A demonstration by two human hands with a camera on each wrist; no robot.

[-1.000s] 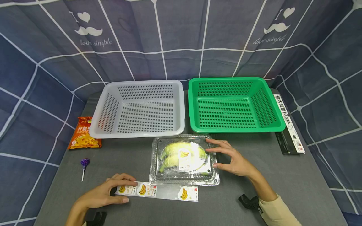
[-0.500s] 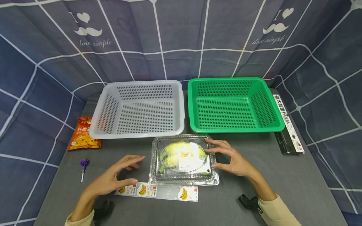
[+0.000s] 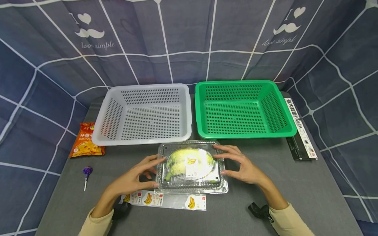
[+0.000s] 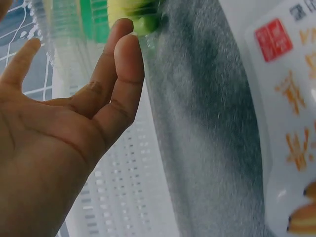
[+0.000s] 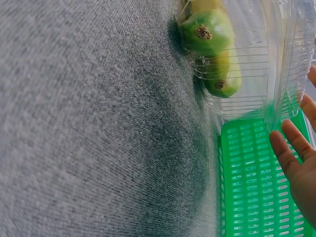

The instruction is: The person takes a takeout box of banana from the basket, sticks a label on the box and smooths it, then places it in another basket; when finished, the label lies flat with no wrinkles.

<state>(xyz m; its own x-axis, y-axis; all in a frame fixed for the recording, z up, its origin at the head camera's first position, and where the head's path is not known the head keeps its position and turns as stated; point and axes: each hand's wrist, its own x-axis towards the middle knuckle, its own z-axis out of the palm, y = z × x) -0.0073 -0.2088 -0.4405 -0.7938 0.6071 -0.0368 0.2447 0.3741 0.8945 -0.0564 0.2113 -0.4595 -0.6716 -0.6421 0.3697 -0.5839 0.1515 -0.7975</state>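
Between the straight, loosely spread fingers of the left hand (image 3: 130, 180) and right hand (image 3: 246, 168) sits a clear box (image 3: 192, 189) of fruit (image 3: 178, 165).

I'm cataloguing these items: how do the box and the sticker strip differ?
The box is deep and clear, with fruit inside; the strip lies flat and thin. The box shows one sticker on top; the strip carries at least three. Both show banana pictures.

Left hand (image 3: 128, 179): fingers extended, thumb apart | Right hand (image 3: 245, 167): fingers spread, thumb apart
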